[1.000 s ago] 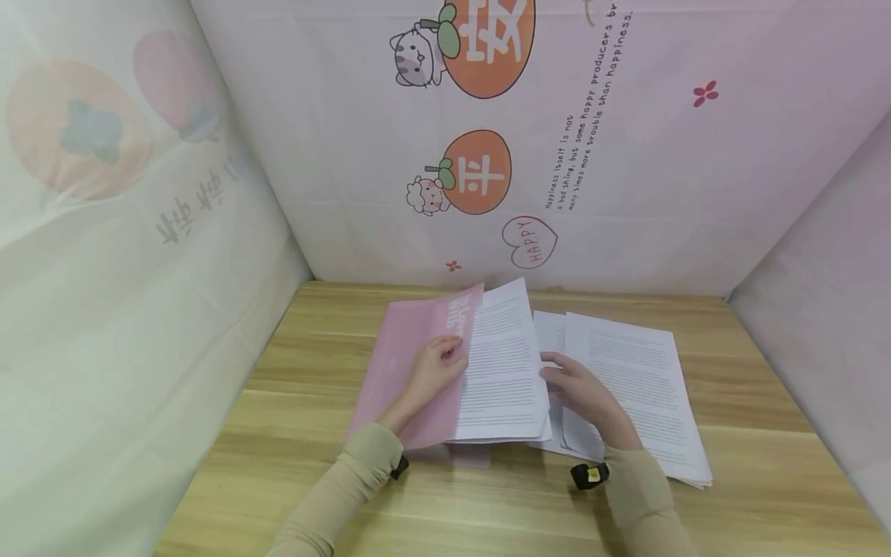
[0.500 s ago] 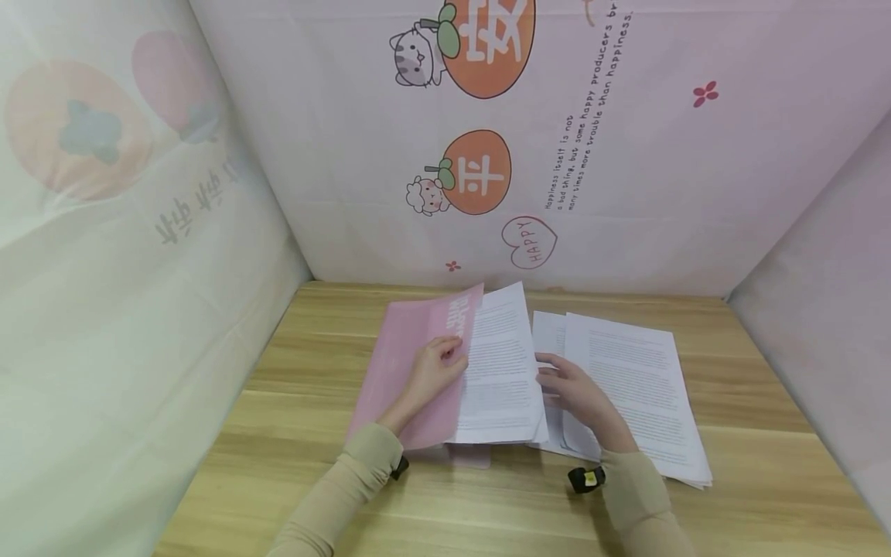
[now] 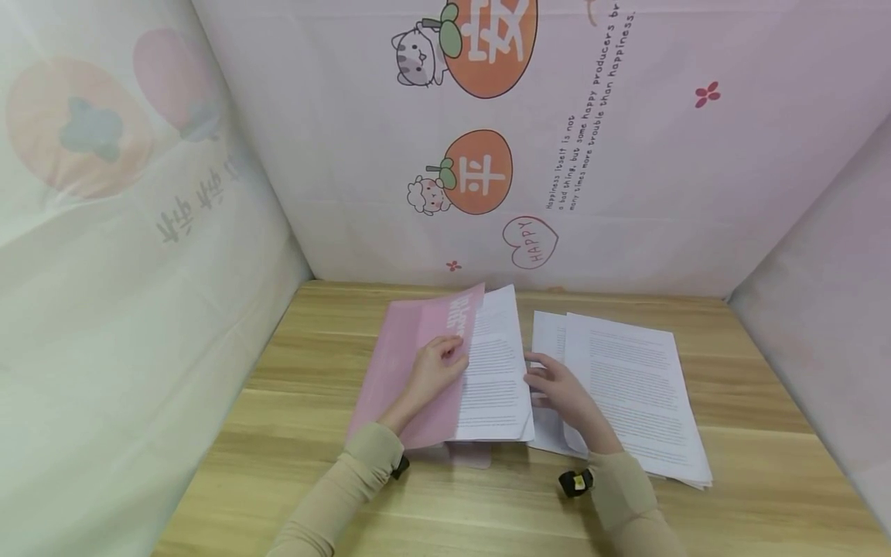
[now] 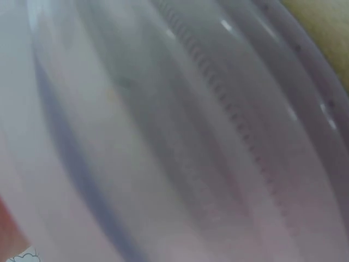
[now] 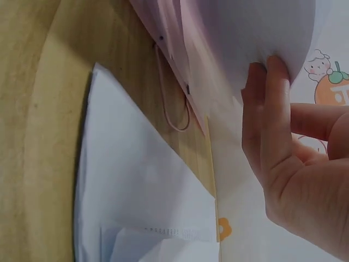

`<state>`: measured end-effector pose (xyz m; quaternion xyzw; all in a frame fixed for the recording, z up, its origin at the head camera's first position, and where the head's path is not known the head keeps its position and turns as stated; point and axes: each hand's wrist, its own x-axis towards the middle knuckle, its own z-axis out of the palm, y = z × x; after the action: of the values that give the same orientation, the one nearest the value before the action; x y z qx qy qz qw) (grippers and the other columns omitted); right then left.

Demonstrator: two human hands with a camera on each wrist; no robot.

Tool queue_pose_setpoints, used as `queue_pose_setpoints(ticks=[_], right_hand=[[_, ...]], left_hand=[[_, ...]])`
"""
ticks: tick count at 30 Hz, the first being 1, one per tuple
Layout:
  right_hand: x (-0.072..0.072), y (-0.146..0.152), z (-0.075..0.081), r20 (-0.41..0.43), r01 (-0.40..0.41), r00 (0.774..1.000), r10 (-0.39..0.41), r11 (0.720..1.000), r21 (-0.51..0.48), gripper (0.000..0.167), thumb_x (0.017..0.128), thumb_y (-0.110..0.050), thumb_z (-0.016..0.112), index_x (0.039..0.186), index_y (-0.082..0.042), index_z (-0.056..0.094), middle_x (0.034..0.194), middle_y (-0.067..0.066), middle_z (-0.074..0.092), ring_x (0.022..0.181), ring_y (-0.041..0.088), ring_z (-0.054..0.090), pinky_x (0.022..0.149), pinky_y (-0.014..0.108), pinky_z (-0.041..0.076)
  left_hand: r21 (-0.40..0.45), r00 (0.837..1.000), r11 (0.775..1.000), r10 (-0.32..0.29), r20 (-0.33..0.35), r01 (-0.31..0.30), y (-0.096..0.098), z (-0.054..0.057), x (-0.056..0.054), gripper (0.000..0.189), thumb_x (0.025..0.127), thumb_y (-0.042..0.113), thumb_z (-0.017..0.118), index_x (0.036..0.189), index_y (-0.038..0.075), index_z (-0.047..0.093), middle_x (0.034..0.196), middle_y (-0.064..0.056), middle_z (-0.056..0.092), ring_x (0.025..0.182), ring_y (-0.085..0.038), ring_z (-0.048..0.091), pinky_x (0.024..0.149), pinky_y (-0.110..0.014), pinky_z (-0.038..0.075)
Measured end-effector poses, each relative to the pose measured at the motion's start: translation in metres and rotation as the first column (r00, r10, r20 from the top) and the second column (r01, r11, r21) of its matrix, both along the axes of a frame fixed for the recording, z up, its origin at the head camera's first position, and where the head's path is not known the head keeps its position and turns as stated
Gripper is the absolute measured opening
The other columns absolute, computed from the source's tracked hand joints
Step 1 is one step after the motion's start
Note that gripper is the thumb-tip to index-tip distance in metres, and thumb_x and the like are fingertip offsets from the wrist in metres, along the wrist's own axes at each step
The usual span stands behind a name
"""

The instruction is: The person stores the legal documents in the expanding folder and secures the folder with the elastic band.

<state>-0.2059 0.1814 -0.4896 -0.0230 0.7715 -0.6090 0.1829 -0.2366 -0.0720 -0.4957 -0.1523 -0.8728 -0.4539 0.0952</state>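
The pink plastic file folder [image 3: 393, 348] stands partly raised at the centre of the table, its cover lifted. My left hand [image 3: 430, 377] pinches the cover's right edge; the left wrist view is filled with blurred translucent folder layers [image 4: 180, 142]. A stack of printed sheets [image 3: 490, 394] sits partly inside the folder, with its left side hidden under the cover. At the stack's right edge, my right hand [image 3: 565, 393] holds the sheets between thumb and fingers. In the right wrist view, fingertips lie against the back of the paper [image 5: 245, 33].
A second pile of printed sheets [image 3: 636, 387] lies on the wooden table [image 3: 278, 480] to the right, under my right forearm. A thin elastic loop [image 5: 177, 128] hangs from the folder. Printed cloth walls [image 3: 626, 247] enclose the back and sides.
My right hand has moved left with the sheets, and more of them is now under the pink cover. The left hand has stayed in place on the folder.
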Motion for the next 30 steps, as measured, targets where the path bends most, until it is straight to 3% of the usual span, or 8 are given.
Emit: queue_pose_setpoints(ticks=[7, 18, 30], right_hand=[[0.003, -0.006, 0.000, -0.027, 0.084, 0.996, -0.082, 0.994, 0.077, 0.054, 0.101, -0.017, 0.052, 0.152, -0.008, 0.035, 0.139, 0.028, 0.052, 0.108, 0.024, 0.067, 0.085, 0.033, 0.063], [0.001, -0.023, -0.004, -0.071, 0.063, 0.995, -0.064, 0.998, -0.016, 0.053, 0.099, -0.012, 0.054, 0.150, -0.008, 0.038, 0.133, 0.031, 0.057, 0.092, 0.013, 0.067, 0.078, 0.025, 0.061], [0.012, -0.027, -0.002, -0.064, 0.027, 0.997, -0.030, 0.999, -0.048, 0.058, 0.100, -0.016, 0.056, 0.151, -0.005, 0.033, 0.132, 0.031, 0.058, 0.095, 0.014, 0.069, 0.082, 0.023, 0.060]], left_hand=[[-0.010, 1.000, 1.000, 0.007, -0.008, -0.007, 0.000, 0.001, 0.001, 0.039, 0.086, 0.016, 0.066, 0.120, -0.002, 0.069, 0.122, -0.016, 0.069, 0.101, -0.026, 0.067, 0.090, -0.038, 0.059], [-0.011, 1.000, 1.000, 0.017, 0.019, -0.017, 0.002, 0.000, 0.001, 0.040, 0.086, 0.017, 0.066, 0.122, 0.000, 0.068, 0.125, -0.014, 0.069, 0.104, -0.025, 0.067, 0.092, -0.039, 0.058], [0.005, 1.000, 1.000, 0.015, -0.004, -0.015, 0.002, -0.001, 0.001, 0.040, 0.084, 0.017, 0.066, 0.120, -0.002, 0.069, 0.120, -0.015, 0.070, 0.102, -0.025, 0.066, 0.091, -0.038, 0.058]])
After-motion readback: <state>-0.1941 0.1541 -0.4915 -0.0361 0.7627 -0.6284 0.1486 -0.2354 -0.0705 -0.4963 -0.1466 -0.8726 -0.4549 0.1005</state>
